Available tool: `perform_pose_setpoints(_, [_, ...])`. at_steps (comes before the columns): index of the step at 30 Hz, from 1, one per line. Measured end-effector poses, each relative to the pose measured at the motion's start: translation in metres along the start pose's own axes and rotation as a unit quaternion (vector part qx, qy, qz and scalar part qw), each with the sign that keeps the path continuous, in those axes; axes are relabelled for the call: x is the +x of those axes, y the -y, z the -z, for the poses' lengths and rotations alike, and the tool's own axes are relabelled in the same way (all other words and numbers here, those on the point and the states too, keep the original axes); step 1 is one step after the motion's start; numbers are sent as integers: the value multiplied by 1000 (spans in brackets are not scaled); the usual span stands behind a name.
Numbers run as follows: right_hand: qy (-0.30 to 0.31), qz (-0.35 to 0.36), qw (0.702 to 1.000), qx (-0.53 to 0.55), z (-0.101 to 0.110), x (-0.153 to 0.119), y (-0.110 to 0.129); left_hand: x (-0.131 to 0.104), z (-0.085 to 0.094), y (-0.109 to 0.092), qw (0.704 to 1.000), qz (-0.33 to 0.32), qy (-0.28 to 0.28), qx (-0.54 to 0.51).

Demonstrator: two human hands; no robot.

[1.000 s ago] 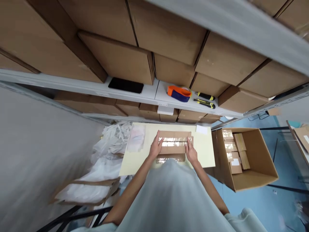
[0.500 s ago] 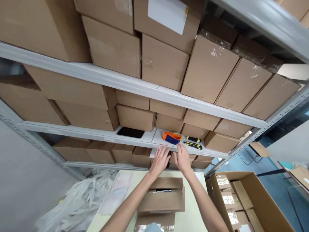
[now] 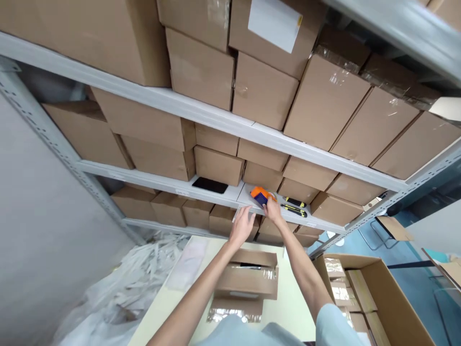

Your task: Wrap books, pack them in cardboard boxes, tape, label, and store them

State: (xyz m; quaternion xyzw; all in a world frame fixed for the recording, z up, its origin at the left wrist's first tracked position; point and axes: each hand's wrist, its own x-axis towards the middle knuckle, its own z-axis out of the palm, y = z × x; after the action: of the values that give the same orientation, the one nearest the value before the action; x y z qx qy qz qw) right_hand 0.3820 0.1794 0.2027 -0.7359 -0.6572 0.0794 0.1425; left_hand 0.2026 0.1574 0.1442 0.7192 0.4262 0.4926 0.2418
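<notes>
My right hand point(image 3: 272, 209) has its fingers closed on the near end of an orange and dark blue tape dispenser point(image 3: 260, 196) on the middle shelf. A roll of tape partly shows beside the fingers. My left hand point(image 3: 243, 224) is open and empty, fingers apart, just in front of the shelf edge. Black and yellow utility knives point(image 3: 294, 210) lie to the right of the dispenser. Below my forearms, an open cardboard box point(image 3: 248, 280) with clear tape on its flap stands on the pale table point(image 3: 288, 307); something dark shows inside it.
Cardboard boxes point(image 3: 266, 91) fill the metal shelves point(image 3: 201, 113) ahead. A flat black object point(image 3: 210, 185) lies on the middle shelf. At the right stands a large open carton point(image 3: 399, 298) holding smaller taped boxes. Crumpled plastic point(image 3: 140, 278) lies left of the table, near a grey wall.
My right hand has reached forward and taken hold of the tape dispenser, which has turned slightly. My left hand stays before the shelf. The view has shifted.
</notes>
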Motion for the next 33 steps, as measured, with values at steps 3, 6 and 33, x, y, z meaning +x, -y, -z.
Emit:
perform_pose_setpoints(3, [-16, 10, 991, 129, -27, -52, -3, -46, 11, -7, 995, 65, -3, -74])
perform_pose_setpoints(6, [-51, 20, 916, 397, -54, -123, 5, -93, 25, -28, 987, 103, -5, -123])
perform_pose_setpoints(33, [18, 12, 928, 371, -17, -305, 3, -65, 114, -103, 959, 50, 252, -116])
